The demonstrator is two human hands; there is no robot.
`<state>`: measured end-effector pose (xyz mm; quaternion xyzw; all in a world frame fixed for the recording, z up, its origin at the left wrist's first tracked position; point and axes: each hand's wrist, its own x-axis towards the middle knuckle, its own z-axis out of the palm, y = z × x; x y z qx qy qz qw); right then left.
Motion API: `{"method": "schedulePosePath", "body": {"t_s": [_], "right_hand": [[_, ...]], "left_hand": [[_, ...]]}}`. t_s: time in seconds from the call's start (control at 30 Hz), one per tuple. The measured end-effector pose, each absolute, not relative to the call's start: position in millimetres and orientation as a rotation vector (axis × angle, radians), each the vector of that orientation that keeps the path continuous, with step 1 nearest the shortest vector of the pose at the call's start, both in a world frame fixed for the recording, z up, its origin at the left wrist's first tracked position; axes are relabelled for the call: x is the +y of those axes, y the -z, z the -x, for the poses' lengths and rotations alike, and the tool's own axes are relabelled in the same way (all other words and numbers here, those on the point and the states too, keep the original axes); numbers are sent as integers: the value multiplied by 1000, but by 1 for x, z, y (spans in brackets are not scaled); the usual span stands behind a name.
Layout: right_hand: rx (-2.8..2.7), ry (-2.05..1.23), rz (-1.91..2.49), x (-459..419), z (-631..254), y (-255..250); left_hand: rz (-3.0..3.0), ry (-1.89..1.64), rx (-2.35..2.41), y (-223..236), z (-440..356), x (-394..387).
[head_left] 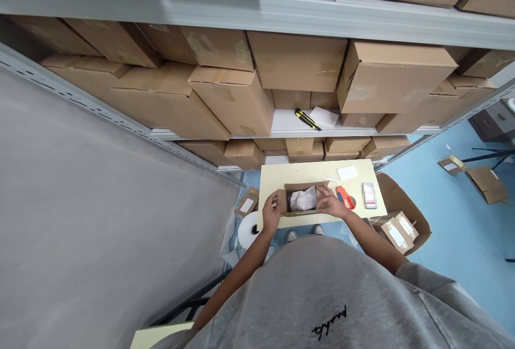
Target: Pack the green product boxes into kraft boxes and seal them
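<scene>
A small open cardboard box [301, 213] lies on the pale yellow table, with a white wrapped item [303, 200] inside it. My left hand [271, 212] grips the box at its left end, fingers around the flap. At the right end, my right hand [330, 202] has its thumb and fingers on the other flap. What the wrapping contains is hidden. Just right of my right hand is an orange-red tape dispenser [345, 198]. Farther right lies a flat rectangular thing [369, 195], blurred out.
The table [277, 173] also bears a white paper [347, 172]. Shelves of cardboard boxes [301, 59] rise in front, with a yellow-black utility knife [308, 119] on one. A large open carton [422, 231] holds packed boxes at right. A white roll [246, 231] stands left.
</scene>
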<state>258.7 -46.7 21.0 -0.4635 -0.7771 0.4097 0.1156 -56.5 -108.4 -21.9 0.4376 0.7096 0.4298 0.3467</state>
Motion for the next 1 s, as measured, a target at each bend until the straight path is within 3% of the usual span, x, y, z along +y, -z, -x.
{"method": "schedulePosePath", "body": {"t_s": [0.2,0.4,0.63,0.77,1.0], "right_hand": [[-2340,-1272,1282,-55,-262,-26],[-2281,-1052,1350,-56,-262,-20],[-2277,-690,1468,-58,-259,-18],[-2359,-676,1515,-50,-256,-13],[-2530,-664,1467,-65,-266,15]], "left_hand": [[-1308,-907,1633,11,44,-105],[-1591,-522,1545,13,31,-106],[-1837,-553,1781,15,32,-107],[-1970,-615,1782,7,27,-95],[-2117,-390,1509,20,21,-86]]}}
